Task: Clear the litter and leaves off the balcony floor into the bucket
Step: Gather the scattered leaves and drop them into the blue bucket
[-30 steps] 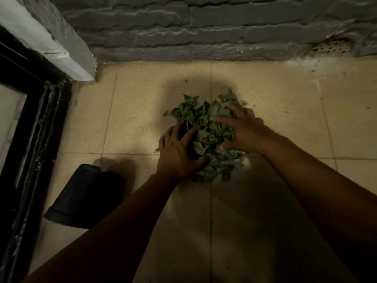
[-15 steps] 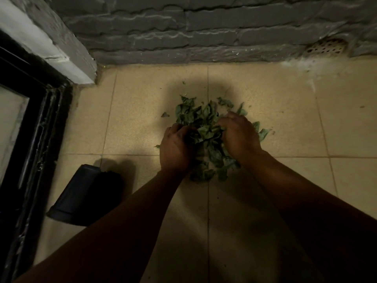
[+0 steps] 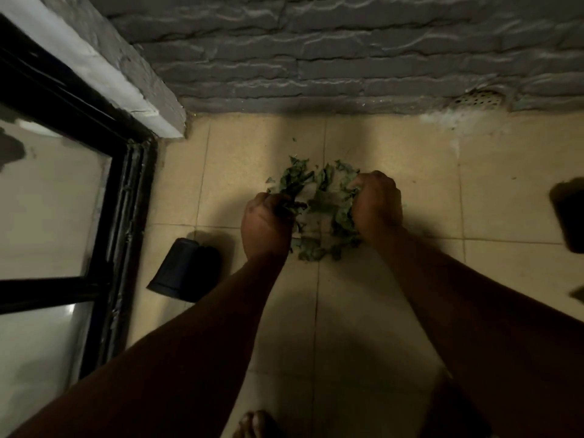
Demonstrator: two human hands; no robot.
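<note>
Mid-frame on the tiled floor point(image 3: 395, 305), the leaves point(image 3: 319, 197) sit heaped; the left hand point(image 3: 267, 224) and right hand point(image 3: 376, 205) each clench a fistful at its sides. They look light, dry and crumbly, so scooping from underneath with both palms should lose fewest scraps

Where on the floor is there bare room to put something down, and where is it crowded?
Bare tile lies between the leaves and the brick wall, right of the right hand up to the dark thing at the edge, and near, between the forearms. It is crowded between both hands, left hand included, and by the black pot.
</note>
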